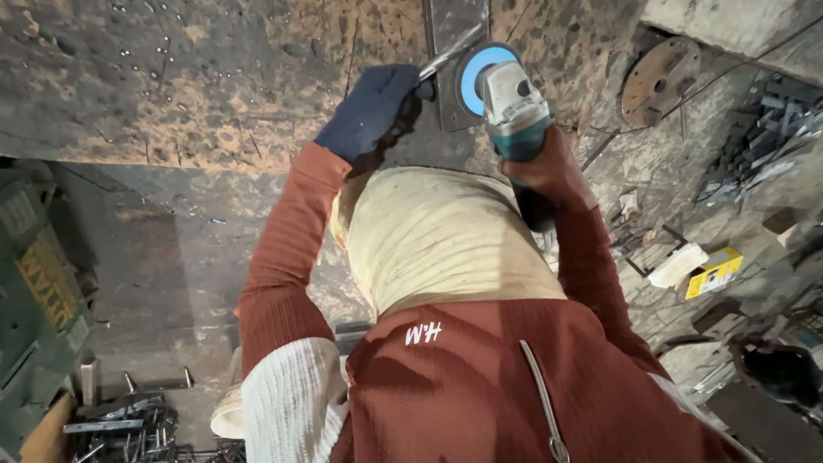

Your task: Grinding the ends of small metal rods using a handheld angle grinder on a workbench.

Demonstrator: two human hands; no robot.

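Metal piece (452, 45): thin bright strip lying on a flat steel plate (454, 21), top centre of the workbench (171, 77).
Angle grinder (506, 99): blue disc against the strip's right edge.
Left hand (375, 107): dark glove, fingers clamped on the strip's near end.
Right hand (549, 176): bare, wrapped round the grinder body.
Progress: grinding under way; no finished edge can be made out.
Rusty disc (660, 79): right of the plate, apart.

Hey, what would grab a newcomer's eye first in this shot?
Top centre, the angle grinder with its blue disc, held by the bare right hand against a metal piece. Beside it, the dark-gloved left hand steadies that piece. A rusty round disc lies at upper right.
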